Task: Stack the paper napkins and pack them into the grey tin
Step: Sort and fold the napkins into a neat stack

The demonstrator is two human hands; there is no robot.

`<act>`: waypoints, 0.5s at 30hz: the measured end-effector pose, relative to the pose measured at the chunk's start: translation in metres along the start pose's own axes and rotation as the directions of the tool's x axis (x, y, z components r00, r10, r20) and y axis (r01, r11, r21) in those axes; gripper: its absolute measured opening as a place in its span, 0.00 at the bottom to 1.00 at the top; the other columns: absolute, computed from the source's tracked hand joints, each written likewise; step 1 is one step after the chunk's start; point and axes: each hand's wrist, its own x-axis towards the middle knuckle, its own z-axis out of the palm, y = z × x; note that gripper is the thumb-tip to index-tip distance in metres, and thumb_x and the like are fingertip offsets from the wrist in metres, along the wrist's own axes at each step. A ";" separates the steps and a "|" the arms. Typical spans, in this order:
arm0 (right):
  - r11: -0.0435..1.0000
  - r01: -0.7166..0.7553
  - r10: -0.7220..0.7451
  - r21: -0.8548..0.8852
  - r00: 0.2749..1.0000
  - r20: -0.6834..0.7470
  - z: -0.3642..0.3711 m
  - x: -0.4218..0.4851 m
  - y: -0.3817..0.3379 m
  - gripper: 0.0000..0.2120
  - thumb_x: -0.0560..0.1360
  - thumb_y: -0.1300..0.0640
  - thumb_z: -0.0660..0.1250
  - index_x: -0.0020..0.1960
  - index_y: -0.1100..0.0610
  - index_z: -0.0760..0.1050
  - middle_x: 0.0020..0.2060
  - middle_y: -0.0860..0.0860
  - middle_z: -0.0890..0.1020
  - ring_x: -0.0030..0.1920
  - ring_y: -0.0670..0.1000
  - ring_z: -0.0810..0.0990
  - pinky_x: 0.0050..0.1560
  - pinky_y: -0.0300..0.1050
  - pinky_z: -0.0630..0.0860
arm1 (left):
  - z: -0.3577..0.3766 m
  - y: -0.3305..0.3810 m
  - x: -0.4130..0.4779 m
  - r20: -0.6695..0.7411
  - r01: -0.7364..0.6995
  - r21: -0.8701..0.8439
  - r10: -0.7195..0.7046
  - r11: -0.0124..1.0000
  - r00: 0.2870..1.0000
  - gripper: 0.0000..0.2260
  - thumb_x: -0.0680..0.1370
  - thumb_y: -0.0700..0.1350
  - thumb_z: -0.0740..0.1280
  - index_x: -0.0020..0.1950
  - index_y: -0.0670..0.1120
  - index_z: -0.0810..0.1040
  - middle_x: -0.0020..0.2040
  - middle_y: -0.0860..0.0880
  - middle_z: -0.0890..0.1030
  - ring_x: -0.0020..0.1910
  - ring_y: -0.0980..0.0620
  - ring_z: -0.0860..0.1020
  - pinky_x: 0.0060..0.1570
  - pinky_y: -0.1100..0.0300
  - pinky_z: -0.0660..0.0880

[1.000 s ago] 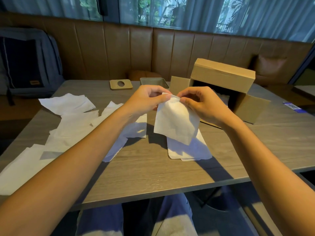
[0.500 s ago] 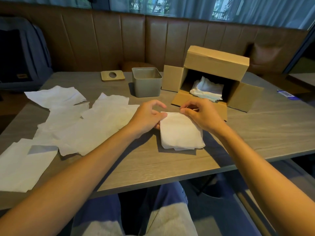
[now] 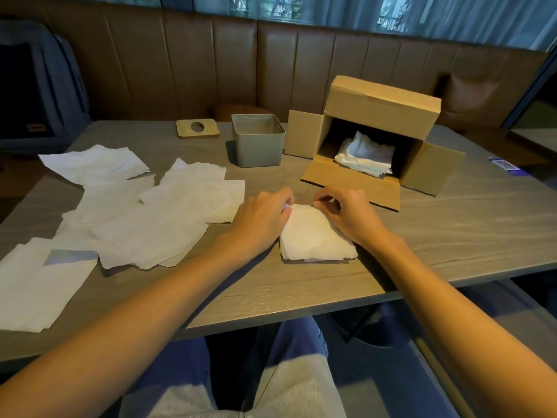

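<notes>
With left hand (image 3: 265, 218) and right hand (image 3: 346, 215) curled, pinching far corners of the stack (image 3: 316, 239) under the fingertips, I square all edges flush so it fits the tin (image 3: 257, 140) beyond my left fingers

The table (image 3: 452, 236) at centre frame shows matt grey wood grain. The napkins (image 3: 144, 224) at left are soft, crinkled white paper. The grey tin (image 3: 257, 146) looks like smooth matt metal, the box (image 3: 382, 107) plain brown cardboard, the bench (image 3: 211, 64) along the top brown padded leather.
</notes>
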 end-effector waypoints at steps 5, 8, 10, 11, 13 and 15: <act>0.995 0.001 -0.007 -0.104 0.998 -0.059 0.007 0.002 0.003 0.05 0.80 0.56 0.68 0.54 0.54 0.81 0.47 0.49 0.85 0.46 0.51 0.83 0.47 0.48 0.81 | -0.001 -0.001 0.001 -0.006 -0.039 0.106 0.039 0.994 0.999 0.08 0.83 0.52 0.63 0.58 0.51 0.74 0.54 0.50 0.82 0.49 0.50 0.79 0.47 0.51 0.80; 0.976 0.016 -0.037 -0.216 0.995 -0.096 0.009 0.002 0.000 0.06 0.80 0.54 0.66 0.53 0.53 0.80 0.45 0.50 0.86 0.42 0.54 0.83 0.37 0.47 0.75 | 0.002 0.000 0.002 -0.025 -0.053 0.197 0.059 0.979 0.998 0.07 0.83 0.50 0.62 0.58 0.50 0.74 0.54 0.48 0.82 0.47 0.48 0.79 0.46 0.48 0.79; 0.955 0.034 -0.059 -0.295 0.995 -0.079 0.008 0.002 -0.001 0.07 0.80 0.53 0.65 0.52 0.54 0.80 0.44 0.50 0.85 0.40 0.55 0.82 0.35 0.44 0.67 | 0.004 0.000 0.002 -0.038 -0.089 0.292 0.104 0.952 0.994 0.08 0.84 0.50 0.61 0.61 0.50 0.74 0.55 0.47 0.78 0.49 0.47 0.78 0.45 0.51 0.78; 0.944 0.035 -0.060 -0.327 0.996 -0.065 0.008 0.002 -0.001 0.08 0.81 0.52 0.64 0.52 0.54 0.80 0.45 0.51 0.85 0.40 0.56 0.82 0.35 0.44 0.67 | 0.005 0.000 0.001 -0.053 -0.129 0.338 0.156 0.932 0.986 0.09 0.83 0.49 0.62 0.61 0.49 0.75 0.56 0.46 0.76 0.51 0.47 0.76 0.45 0.52 0.76; 0.936 0.019 -0.042 -0.351 0.997 -0.058 0.006 0.005 -0.001 0.10 0.82 0.51 0.63 0.52 0.54 0.80 0.45 0.51 0.85 0.41 0.55 0.81 0.36 0.45 0.70 | 0.003 0.002 0.001 -0.082 -0.219 0.367 0.266 0.904 0.960 0.11 0.83 0.49 0.63 0.62 0.48 0.80 0.58 0.46 0.76 0.55 0.46 0.73 0.49 0.53 0.71; 0.947 0.026 -0.052 -0.321 0.996 -0.073 0.002 0.007 -0.005 0.11 0.82 0.50 0.61 0.51 0.54 0.80 0.44 0.50 0.84 0.43 0.53 0.79 0.39 0.46 0.73 | 0.000 0.007 0.002 -0.034 -0.255 0.258 0.272 0.932 0.962 0.14 0.84 0.51 0.60 0.63 0.49 0.81 0.63 0.47 0.77 0.62 0.48 0.72 0.59 0.52 0.68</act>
